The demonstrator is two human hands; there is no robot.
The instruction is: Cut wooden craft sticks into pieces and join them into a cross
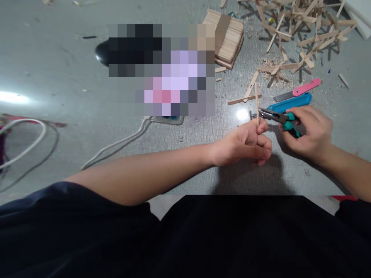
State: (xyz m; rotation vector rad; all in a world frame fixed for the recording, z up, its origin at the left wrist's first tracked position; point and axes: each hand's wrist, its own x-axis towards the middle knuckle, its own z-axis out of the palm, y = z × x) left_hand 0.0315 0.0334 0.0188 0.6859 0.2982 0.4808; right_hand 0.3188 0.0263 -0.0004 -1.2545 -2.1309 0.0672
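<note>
A narrow wooden craft stick stands nearly upright, pinched between the fingers of my left hand. My right hand is closed around the teal-and-black handles of a pair of pliers. The jaws of the pliers meet the stick just above my left fingertips; whether they bite into it I cannot tell. Right behind the pliers lie a blue utility knife and a pink knife with its blade out. Two craft sticks joined crosswise rest on the table just beyond my left hand.
A banded bundle of craft sticks lies at the back. Assembled stick pieces pile up at the back right, with wood shavings before them. A white cable runs from a partly blurred device. A dark rounded object sits further left.
</note>
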